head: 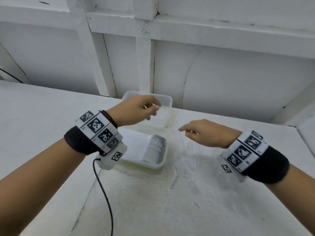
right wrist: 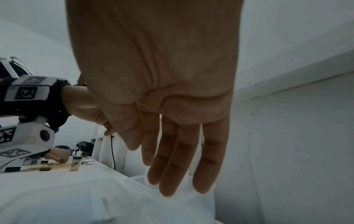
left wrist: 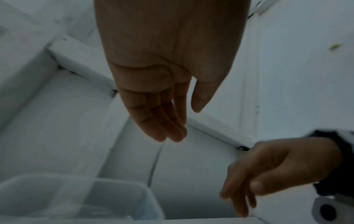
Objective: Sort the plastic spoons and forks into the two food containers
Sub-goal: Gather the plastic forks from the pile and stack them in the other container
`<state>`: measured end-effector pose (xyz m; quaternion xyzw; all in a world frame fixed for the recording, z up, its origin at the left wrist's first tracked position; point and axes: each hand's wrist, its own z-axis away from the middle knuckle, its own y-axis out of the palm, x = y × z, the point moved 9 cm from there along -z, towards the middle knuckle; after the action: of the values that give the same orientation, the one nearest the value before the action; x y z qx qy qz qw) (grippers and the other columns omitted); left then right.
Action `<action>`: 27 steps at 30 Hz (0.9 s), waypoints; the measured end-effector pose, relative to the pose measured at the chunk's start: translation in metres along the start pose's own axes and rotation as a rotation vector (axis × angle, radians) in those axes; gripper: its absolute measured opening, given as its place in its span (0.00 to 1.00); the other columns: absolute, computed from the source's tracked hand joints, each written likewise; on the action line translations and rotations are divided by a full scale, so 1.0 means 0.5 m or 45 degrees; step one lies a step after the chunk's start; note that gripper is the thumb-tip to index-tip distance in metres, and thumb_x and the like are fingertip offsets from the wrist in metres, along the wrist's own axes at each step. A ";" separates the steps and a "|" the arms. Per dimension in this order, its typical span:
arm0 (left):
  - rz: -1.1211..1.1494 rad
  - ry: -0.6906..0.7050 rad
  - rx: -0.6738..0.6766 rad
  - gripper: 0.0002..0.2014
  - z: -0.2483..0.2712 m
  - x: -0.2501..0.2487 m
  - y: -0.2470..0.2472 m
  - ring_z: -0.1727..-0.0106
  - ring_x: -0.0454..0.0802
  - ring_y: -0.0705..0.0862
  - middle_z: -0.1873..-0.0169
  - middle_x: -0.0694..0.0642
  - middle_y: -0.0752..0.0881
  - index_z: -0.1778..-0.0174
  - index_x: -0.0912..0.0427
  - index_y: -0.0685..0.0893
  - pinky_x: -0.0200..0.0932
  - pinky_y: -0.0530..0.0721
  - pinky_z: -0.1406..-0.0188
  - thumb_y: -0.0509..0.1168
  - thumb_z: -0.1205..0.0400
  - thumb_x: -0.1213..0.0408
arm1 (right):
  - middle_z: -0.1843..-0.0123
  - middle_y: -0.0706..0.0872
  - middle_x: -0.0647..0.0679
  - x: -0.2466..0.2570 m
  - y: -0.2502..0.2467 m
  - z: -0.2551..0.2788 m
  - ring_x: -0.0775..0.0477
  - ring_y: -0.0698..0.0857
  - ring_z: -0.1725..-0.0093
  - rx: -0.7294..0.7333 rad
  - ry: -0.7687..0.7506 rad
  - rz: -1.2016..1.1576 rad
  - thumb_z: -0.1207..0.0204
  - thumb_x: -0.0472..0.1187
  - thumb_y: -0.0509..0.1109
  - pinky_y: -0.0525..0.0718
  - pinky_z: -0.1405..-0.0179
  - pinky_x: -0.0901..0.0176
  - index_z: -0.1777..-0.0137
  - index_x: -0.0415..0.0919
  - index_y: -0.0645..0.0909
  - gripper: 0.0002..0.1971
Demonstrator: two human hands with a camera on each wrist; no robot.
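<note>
White-painted boards back a scuffed white table (head: 153, 201), where the near food container (head: 158, 164) holds a stacked row of plastic spoons (head: 157, 149). Over the far container (head: 167, 99), the left hand (head: 136, 110) hangs; its wrist camera shows straight, empty fingers (left wrist: 162, 125). The right hand (head: 208, 133) hovers relaxed above clear cutlery (head: 189, 167) scattered on the table. Wrist markers bear no readable writing.

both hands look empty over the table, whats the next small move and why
Probably lower the right hand onto the loose clear cutlery on the table beneath it and pick one piece. Both hands hold nothing: the left hand hovers open over the far container, while the near container already holds a stacked row.
</note>
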<state>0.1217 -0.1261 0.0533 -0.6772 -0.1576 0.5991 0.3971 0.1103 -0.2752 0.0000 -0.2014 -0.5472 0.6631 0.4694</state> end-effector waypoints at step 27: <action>-0.751 0.635 0.223 0.20 0.115 -0.113 0.446 0.50 0.58 0.83 0.50 0.55 0.86 0.45 0.58 0.86 0.50 0.78 0.53 0.50 0.16 0.56 | 0.38 0.84 0.48 -0.119 0.171 0.207 0.51 0.81 0.39 -0.338 0.262 -0.467 0.16 0.39 0.57 0.76 0.40 0.63 0.34 0.43 0.80 0.15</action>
<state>-0.0037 -0.2864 -0.0679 -0.6911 -0.1923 0.2877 0.6346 0.0237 -0.3775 -0.0599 -0.2251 -0.6061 0.4652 0.6047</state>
